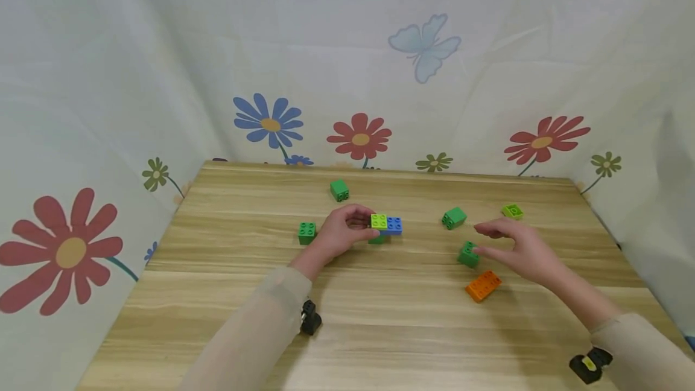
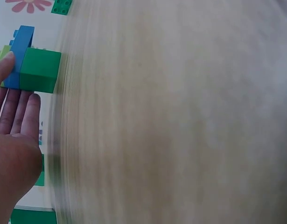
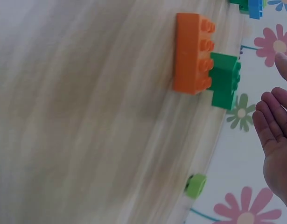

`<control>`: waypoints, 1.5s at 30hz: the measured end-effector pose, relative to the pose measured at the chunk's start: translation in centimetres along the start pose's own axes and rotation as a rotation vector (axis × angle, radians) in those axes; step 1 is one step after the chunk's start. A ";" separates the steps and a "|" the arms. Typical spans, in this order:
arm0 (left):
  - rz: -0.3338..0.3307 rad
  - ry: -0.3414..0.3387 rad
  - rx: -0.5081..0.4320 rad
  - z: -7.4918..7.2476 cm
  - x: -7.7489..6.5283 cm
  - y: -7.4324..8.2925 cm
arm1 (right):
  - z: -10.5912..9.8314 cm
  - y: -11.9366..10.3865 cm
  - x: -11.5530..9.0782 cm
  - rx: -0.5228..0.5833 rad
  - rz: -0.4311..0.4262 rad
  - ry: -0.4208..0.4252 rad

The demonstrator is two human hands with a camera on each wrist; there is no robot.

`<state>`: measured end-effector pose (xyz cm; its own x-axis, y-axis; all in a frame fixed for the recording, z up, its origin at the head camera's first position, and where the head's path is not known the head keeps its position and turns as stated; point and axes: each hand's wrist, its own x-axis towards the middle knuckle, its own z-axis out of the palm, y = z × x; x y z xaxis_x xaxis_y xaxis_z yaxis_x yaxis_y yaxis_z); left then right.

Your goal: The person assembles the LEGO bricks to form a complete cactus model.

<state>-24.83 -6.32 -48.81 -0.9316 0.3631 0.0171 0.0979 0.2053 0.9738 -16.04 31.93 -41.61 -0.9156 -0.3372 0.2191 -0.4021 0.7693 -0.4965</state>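
Observation:
Between the thumb and fingers of my left hand (image 1: pixel 343 233) is a small toy-brick stack. It has a lime brick (image 1: pixel 379 221) on top, a longer blue brick (image 2: pixel 18 56) in the middle and a green brick (image 2: pixel 41 70) underneath. The blue one sticks out to the right past the lime one. My right hand (image 1: pixel 521 252) is over the right side of the table, thumb and fingers apart with nothing between them. Its thumb overlaps the edge of an upright green brick (image 1: pixel 467 255) in the head view. Just nearer lies an orange brick (image 1: pixel 483 286), studs showing.
Another green brick (image 1: pixel 453 218) lies on its side beyond the right hand, and a lime brick (image 1: pixel 513 211) sits upturned farther right. Left of the stack are a green brick (image 1: pixel 307 233) and one (image 1: pixel 339 190) farther back. A flowered cloth (image 1: pixel 326 65) hangs behind the wooden table (image 1: pixel 391 330).

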 end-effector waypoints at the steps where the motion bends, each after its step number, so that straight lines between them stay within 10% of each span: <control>1: 0.001 -0.001 -0.001 0.0 0.0 -0.1 | -0.1 0.3 -0.5 -0.007 0.008 0.002; 16: 0.003 -0.016 -0.042 0.0 0.3 -0.1 | 1.1 3.5 -5.7 -0.030 -0.022 -0.011; 45: 0.001 -0.020 -0.040 0.0 0.3 0.1 | 4.3 2.9 -5.6 -0.100 -0.160 0.055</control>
<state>-25.10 -6.19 -48.75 -0.9244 0.3813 0.0138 0.0841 0.1685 0.9821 -12.09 33.72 -47.88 -0.8376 -0.4310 0.3357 -0.5377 0.7592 -0.3667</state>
